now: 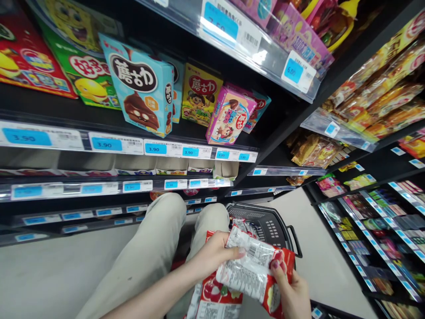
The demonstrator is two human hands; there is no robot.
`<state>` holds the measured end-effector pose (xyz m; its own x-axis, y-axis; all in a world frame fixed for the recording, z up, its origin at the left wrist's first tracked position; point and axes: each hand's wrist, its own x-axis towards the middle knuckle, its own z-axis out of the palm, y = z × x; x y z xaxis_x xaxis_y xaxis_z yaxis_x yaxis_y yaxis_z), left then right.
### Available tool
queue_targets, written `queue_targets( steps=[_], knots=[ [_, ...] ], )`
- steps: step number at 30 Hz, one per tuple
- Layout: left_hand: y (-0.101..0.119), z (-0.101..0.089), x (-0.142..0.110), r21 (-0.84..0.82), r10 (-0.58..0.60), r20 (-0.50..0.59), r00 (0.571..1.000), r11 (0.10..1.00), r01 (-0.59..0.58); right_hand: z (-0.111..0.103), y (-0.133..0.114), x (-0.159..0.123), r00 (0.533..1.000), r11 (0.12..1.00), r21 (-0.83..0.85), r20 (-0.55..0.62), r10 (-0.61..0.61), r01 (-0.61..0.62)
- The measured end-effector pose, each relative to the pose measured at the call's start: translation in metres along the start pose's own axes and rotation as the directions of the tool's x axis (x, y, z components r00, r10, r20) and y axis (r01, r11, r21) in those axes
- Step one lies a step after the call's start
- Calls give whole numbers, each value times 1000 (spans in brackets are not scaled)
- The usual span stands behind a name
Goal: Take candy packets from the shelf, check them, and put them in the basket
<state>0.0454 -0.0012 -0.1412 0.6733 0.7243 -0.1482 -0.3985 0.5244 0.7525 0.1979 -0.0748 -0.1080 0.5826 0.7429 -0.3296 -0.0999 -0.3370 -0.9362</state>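
My left hand (215, 254) is closed on the left end of a red-and-silver candy bag (250, 259), with the thumb on its printed back. My right hand (292, 288) pinches the bag's right end, thumb on top near a fruit picture. The bag is tilted, held over my lap. Below it hang more red packets (221, 290) with fruit pictures; whether my left hand also grips these cannot be made out. Beyond the hands a dark shopping basket (274, 228) stands on the floor, with several small packets (245, 226) inside.
My bent knees (172, 208) are close to the shelves. Price-tagged shelf edges (116, 144) run across the front, with a blue snack box (141, 88) and a pink box (229, 115) above. More shelves with bagged snacks (312, 150) stand to the right, past the pale floor (327, 239).
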Motion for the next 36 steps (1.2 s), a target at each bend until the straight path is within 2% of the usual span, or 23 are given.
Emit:
queue_targets(
  steps=[5,10,13,16,20,22,24,36],
  knots=[
    [-10,4,2,-75,55,-91,994,995,-62,-3,6,9,994,991,-131,-110,-27,12],
    [-13,7,3,-137,37,-145,989,989,-57,-2,4,9,997,981,-189,-65,-47,34],
    [-14,7,4,-101,64,-189,980,991,-84,1,4,7,991,974,-199,-54,-120,107],
    [-13,2,7,-15,92,-247,965,995,-99,0,7,6,970,965,-129,-53,-237,228],
    [-8,-13,13,23,102,-275,956,995,-100,-6,10,4,927,933,67,105,-359,353],
    [-6,-19,14,31,109,-279,954,994,-104,-9,10,4,915,931,90,174,-363,352],
    [-4,-22,14,38,117,-281,953,993,-110,-10,11,4,919,939,79,192,-344,335],
    [-6,-16,12,29,111,-260,959,994,-107,0,6,0,940,943,12,77,-333,333]
  ],
)
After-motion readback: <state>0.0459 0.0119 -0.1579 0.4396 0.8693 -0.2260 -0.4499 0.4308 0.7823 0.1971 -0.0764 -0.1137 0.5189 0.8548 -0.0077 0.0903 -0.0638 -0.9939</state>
